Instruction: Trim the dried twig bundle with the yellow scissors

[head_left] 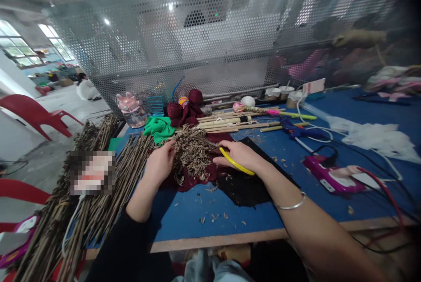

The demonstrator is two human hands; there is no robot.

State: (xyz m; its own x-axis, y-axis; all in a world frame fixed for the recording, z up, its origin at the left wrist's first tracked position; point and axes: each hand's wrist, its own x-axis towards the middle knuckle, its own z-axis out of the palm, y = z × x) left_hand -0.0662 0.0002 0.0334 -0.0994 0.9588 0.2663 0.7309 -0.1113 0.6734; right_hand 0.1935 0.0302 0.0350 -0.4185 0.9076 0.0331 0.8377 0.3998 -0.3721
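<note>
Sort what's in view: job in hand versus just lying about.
Likely in the job:
dried plant heap
yellow-handled tool, in the right hand
maroon cloth under the heap

Apparently just lying about:
blue glue gun
magenta power strip
green cloth

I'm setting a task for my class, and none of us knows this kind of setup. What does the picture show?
No machine here: the one picture comes from a camera worn on a person's head, looking forward and down at their bare hands. The right hand holds a yellow-handled tool. The left hand is at the left edge of a dried plant heap; whether it grips anything is unclear. Under the heap lies maroon cloth. The blue table also bears stalks on the left, and a glue gun and purple power strip on the right.
</note>
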